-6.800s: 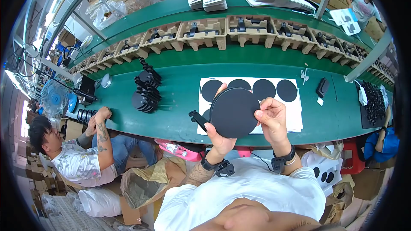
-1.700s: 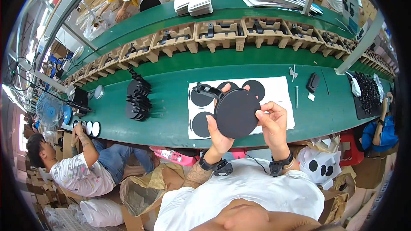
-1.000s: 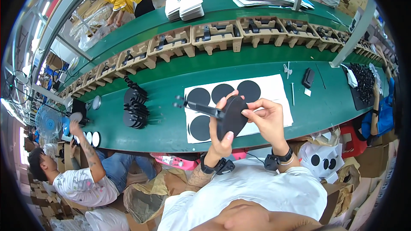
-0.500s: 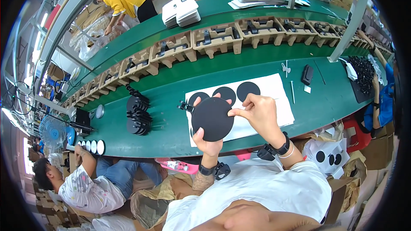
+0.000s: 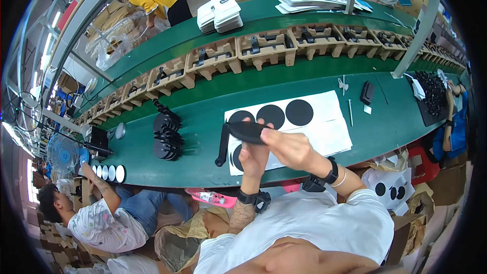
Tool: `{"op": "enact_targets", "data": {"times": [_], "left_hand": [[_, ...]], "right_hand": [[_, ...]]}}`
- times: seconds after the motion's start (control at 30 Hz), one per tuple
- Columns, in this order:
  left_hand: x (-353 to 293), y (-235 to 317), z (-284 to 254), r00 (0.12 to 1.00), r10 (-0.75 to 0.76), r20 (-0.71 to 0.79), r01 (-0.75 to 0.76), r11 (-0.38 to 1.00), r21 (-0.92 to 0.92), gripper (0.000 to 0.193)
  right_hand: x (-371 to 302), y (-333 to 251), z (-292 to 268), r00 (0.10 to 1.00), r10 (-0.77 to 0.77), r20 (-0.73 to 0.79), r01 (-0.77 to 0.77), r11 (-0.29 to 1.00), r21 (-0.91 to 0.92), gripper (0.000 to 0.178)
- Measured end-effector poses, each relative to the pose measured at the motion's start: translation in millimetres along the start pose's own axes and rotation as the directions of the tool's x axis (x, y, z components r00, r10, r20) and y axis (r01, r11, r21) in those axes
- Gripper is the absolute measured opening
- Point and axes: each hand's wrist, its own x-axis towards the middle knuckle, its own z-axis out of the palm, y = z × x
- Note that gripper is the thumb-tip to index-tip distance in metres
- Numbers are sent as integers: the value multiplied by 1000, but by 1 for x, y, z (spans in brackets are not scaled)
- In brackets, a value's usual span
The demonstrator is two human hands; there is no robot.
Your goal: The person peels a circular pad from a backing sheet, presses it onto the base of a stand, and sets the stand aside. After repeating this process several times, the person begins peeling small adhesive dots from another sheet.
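Observation:
Over the white sheet (image 5: 324,129), a black round stand base (image 5: 246,133) is tilted almost edge-on, its thin black arm (image 5: 222,144) hanging down at the left. My left hand (image 5: 255,158) grips the base from below and behind, fingertips showing past its far edge. At the near right edge, my right hand (image 5: 290,148) pinches the same base with thumb and fingers. Several black round pads (image 5: 299,112) lie on the sheet, some partly covered by the base and my hands. To the left, similar black bases with arms (image 5: 166,139) stand clustered on the green table (image 5: 203,116).
Brown molded trays (image 5: 266,45) holding black parts run in a row behind. To the right lie a black oblong case (image 5: 367,92), a white stick-like tool (image 5: 350,112) and a pile of small black parts (image 5: 430,91). Co-workers are at the left, right and far side.
The base has turned from facing me to nearly edge-on, and its arm now hangs down at the left. My right hand has moved slightly left and down, still at the base's edge.

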Motion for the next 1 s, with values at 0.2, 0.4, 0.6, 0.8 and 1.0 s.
{"op": "enact_targets", "data": {"times": [0.2,0.4,0.6,0.8,1.0], "left_hand": [[5,27,-53,994,97,-48,-102,990,-96,65],[-23,142,-80,784,606,-137,-520,760,390,55],[-55,243,-103,642,763,-71,22,74,997,69],[-39,341,-192,930,333,-153,316,-520,793,91],[43,337,-205,901,-175,-397,296,-419,858,105]], "right_hand": [[33,34,37,789,600,130,-588,676,444,22],[93,143,106,758,650,51,-646,739,189,18],[158,261,173,788,609,-86,-605,743,-286,13],[152,257,213,651,736,184,-608,651,-454,15],[104,233,203,622,743,247,-501,620,-604,45]]}}
